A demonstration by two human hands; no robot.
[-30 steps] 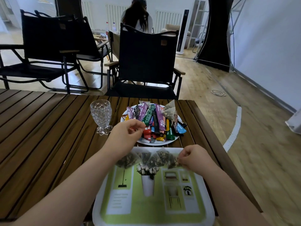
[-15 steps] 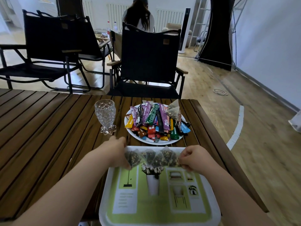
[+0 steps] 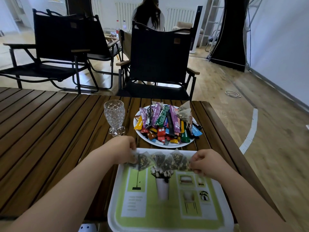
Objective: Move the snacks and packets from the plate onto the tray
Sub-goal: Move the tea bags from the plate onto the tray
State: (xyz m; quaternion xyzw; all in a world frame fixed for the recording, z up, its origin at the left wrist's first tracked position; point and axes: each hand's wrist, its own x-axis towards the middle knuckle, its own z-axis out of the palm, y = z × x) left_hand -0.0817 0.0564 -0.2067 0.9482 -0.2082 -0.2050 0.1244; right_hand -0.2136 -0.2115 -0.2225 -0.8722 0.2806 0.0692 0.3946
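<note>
Left hand (image 3: pixel 123 149) down from near the plate (image 3: pixel 167 145) to the tray (image 3: pixel 113 206) far-left corner, fingers now pinching left end of tea-bag row (image 3: pixel 164 160), row spread wider toward right hand (image 3: pixel 206 162)

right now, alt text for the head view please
A left hand and right hand pinch a row of tea bags at the far end of a green tray. Beyond stand a plate heaped with snack packets and a glass.

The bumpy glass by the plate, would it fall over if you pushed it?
The glass would probably tip fairly easily, since its tall bowl sits on a short, narrow stem. It looks thick, so it is likely heavy for its size, and it could break if it falls.
</note>
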